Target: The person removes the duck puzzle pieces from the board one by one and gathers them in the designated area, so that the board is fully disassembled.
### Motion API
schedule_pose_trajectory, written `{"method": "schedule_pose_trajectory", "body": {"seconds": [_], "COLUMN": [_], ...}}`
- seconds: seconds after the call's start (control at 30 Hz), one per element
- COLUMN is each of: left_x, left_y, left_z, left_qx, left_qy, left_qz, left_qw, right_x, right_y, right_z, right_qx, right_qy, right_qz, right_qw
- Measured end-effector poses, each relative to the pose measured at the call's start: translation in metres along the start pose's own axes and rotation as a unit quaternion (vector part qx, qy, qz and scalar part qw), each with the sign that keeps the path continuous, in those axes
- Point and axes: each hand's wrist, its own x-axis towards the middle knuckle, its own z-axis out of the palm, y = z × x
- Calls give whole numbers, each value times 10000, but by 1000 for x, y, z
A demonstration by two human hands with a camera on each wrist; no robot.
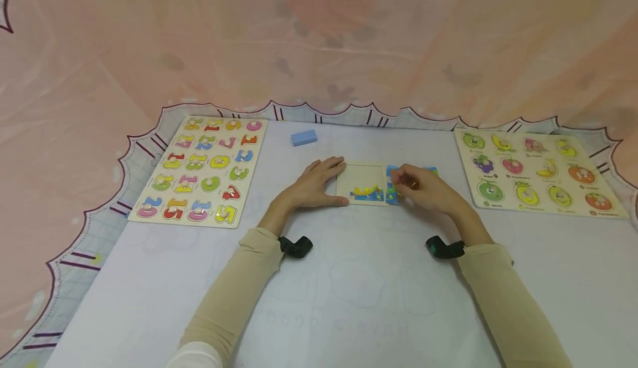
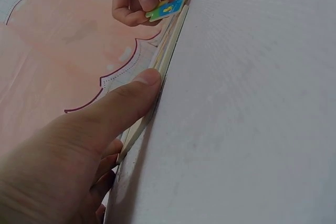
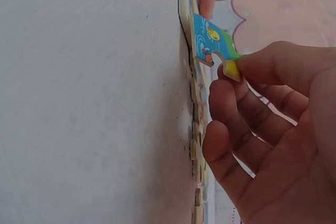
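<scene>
In the head view my left hand [image 1: 316,185] rests at the left edge of a small wooden puzzle board [image 1: 360,172], fingers stretched and thumb at the lower corner. The left wrist view has that thumb [image 2: 144,80] touching the board's edge. A blue and yellow puzzle piece [image 1: 369,193] lies along the board's lower right. My right hand [image 1: 423,189] pinches a jigsaw piece [image 3: 212,43] between thumb and fingers, printed blue, green and yellow with a small yellow duck-like figure. Beneath the right hand, other blue-green puzzle pieces [image 1: 392,193] are partly hidden.
On the left lies a number puzzle board [image 1: 199,171], on the right a fruit puzzle board [image 1: 538,174]. Behind the hands sits a blue block [image 1: 304,138]. The white tabletop [image 1: 349,279] meets a pink patterned cloth [image 1: 319,52] at the back.
</scene>
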Motion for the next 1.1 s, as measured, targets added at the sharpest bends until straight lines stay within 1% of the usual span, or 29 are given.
{"method": "schedule_pose_trajectory", "body": {"seconds": [0.2, 0.43, 0.67, 0.97, 1.1], "left_x": [1, 1, 1, 0, -1], "left_y": [0, 1, 1, 0, 1], "left_z": [0, 0, 0, 0, -1], "left_qx": [52, 84, 73, 77, 41], "left_qy": [-28, -54, -80, -74, -39], "left_qz": [50, 26, 11, -2, 32], "left_qw": [10000, 9999, 9999, 9999, 10000], "right_x": [-5, -12, -15, -14, -13], "right_y": [2, 3, 5, 7, 7], "right_z": [-1, -2, 0, 1, 1], "right_qx": [-210, -333, -209, -207, -246], "right_qy": [-137, -247, -382, -425, -417], "right_qz": [58, -43, 103, 34, 79], "right_qw": [9997, 9991, 9990, 9989, 9988]}}
